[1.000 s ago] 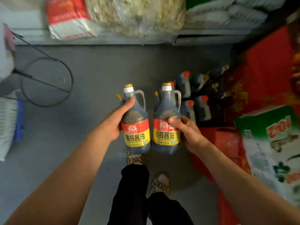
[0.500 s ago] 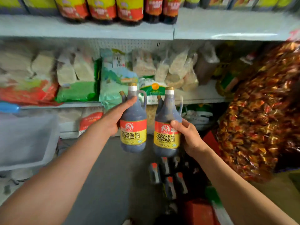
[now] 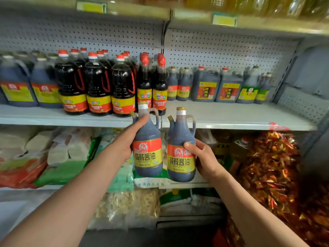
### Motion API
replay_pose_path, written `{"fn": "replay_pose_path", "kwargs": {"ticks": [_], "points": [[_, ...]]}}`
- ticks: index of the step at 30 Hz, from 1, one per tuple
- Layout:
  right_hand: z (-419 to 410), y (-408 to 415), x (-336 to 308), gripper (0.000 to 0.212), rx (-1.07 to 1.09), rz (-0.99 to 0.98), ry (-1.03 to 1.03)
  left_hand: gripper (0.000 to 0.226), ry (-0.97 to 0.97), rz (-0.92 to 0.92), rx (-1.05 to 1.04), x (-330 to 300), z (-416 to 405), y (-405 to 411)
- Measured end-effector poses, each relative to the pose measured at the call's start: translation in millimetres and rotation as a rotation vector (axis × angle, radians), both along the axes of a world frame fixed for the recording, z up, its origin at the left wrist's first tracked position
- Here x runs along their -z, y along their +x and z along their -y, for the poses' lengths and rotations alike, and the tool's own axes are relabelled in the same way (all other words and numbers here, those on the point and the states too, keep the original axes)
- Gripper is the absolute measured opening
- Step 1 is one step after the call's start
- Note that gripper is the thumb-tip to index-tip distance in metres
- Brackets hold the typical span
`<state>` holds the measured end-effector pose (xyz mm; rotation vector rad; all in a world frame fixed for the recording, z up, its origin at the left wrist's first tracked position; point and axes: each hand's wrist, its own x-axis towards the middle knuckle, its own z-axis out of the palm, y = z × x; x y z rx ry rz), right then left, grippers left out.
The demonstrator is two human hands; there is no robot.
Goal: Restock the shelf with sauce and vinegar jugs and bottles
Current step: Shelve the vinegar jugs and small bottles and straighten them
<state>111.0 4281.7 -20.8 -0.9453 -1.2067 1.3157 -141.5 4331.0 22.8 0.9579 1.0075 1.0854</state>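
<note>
Dark plastic soy sauce jugs [image 3: 147, 148], [image 3: 180, 150] gripped by left hand [image 3: 124, 141] and right hand [image 3: 203, 157], raised toward grey metal shelf [image 3: 231, 116] for stocking.

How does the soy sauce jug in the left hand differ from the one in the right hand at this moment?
The left jug is held higher than the right jug, its cap in front of the shelf edge. The left hand grips its jug high, thumb near the neck; the right hand holds its jug at the label. Both are the same dark, handled jug with a red and yellow label, upright and capped.
</note>
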Motion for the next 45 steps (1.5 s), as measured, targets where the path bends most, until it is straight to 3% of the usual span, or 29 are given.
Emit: {"fn": "replay_pose_path", "kwargs": {"ticks": [4, 9, 12, 16, 22, 25, 29, 36, 40, 45], "points": [[-46.4, 12.7, -20.3, 0.048, 0.042, -0.028, 0.061, 0.092, 0.047, 0.048, -0.028, -18.4, -46.8, 20.5], [-118.5, 25.6, -37.9, 0.077, 0.200, -0.032, 0.090, 0.070, 0.099, 0.087, -0.031, -38.6, -126.5, 50.3], [-165.9, 34.5, -46.3, 0.069, 0.268, -0.091, 0.117, 0.051, 0.142, 0.062, -0.063, -50.5, -174.8, 68.2], [-207.2, 45.1, -47.8, 0.073, 0.311, -0.108, 0.138, 0.044, 0.219, -0.001, -0.065, -53.6, -218.7, 90.8], [-255.1, 67.7, -26.2, 0.065, 0.329, -0.106, 0.165, 0.075, 0.333, -0.153, -0.127, -26.1, -255.6, 123.3], [-269.6, 81.0, -17.7, 0.065, 0.350, -0.146, 0.169, 0.058, 0.422, -0.232, -0.120, -12.4, -263.8, 136.0], [-276.0, 93.2, -11.4, 0.060, 0.283, -0.184, 0.190, 0.037, 0.439, -0.200, -0.115, -5.2, -269.9, 146.2], [-285.3, 114.0, -5.5, 0.050, 0.139, -0.054, 0.216, 0.030, 0.436, -0.186, -0.147, -3.4, -276.4, 154.5], [-279.2, 116.0, -2.4, 0.049, 0.193, 0.107, 0.234, 0.050, 0.416, -0.202, -0.107, 1.0, -271.9, 151.4], [-276.0, 110.4, 1.9, 0.056, 0.326, 0.123, 0.167, 0.079, 0.315, -0.225, 0.012, 4.4, -269.5, 135.3]]}}
